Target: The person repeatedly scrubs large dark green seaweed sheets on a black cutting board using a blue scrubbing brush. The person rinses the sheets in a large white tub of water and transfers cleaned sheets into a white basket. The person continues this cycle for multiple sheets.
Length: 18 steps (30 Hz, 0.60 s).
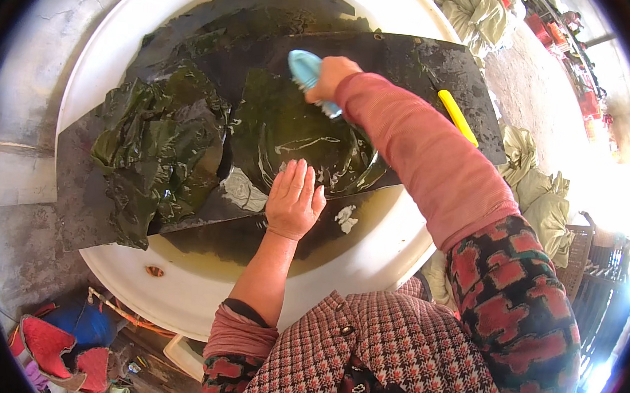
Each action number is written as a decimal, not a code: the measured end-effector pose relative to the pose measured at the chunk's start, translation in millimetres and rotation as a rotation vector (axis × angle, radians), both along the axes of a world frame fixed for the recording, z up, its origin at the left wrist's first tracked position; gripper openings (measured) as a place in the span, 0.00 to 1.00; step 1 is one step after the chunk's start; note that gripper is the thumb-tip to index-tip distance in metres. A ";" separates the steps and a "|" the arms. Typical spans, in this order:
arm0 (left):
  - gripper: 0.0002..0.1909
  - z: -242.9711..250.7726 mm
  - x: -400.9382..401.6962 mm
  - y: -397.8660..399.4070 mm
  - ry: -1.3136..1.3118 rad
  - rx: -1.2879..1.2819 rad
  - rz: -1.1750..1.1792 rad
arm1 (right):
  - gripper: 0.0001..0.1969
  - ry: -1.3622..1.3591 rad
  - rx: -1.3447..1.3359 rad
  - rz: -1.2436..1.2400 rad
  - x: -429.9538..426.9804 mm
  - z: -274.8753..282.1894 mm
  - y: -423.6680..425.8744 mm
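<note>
A wet, dark green sheet of what looks like kelp [276,120] lies spread on a dark board [401,54] laid across a white tub. My right hand [331,77] grips a light blue scrub brush [304,67], its pale bristles against the upper right of the sheet. Pressed flat near the sheet's lower edge, my left hand [293,203] holds nothing. To its left, a crumpled pile of similar green leaves [160,136] rests on the board. A yellow-handled knife [457,118] lies at the board's right, its blade hard to make out.
The white tub [342,283] holds yellowish water with more dark leaves [262,17] at the far side. Olive cloth [545,201] is bunched along the right. Red-lined boots [47,345] and a blue container [87,323] stand at lower left. A woven basket [573,258] is at right.
</note>
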<state>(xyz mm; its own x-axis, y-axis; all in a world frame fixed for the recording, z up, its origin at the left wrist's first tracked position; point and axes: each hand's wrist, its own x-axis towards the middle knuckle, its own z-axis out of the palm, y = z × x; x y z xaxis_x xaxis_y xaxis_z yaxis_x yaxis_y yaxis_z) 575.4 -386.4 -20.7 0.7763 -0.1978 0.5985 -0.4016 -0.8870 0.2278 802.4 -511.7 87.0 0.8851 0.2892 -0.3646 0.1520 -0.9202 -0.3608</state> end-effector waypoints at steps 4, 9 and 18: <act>0.26 6.1 -0.1 -0.7 -0.040 -0.012 -0.025 | 0.25 -0.057 -0.003 -0.179 -18.6 16.8 -43.7; 0.32 13.9 -3.9 -0.8 0.017 -0.010 -0.067 | 0.29 -0.038 0.101 -0.030 -113.7 13.7 -36.3; 0.31 28.7 -7.7 7.9 0.060 0.149 -0.179 | 0.27 -0.071 0.063 -0.496 -180.0 5.6 -177.2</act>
<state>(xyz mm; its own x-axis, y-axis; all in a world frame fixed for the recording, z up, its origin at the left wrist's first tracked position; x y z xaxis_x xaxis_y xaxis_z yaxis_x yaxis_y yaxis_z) 567.8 -378.6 8.0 0.7544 -0.4180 0.5061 -0.5452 -0.8284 0.1285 622.4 -688.9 92.7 0.9434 -0.1530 -0.2942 -0.2720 -0.8646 -0.4226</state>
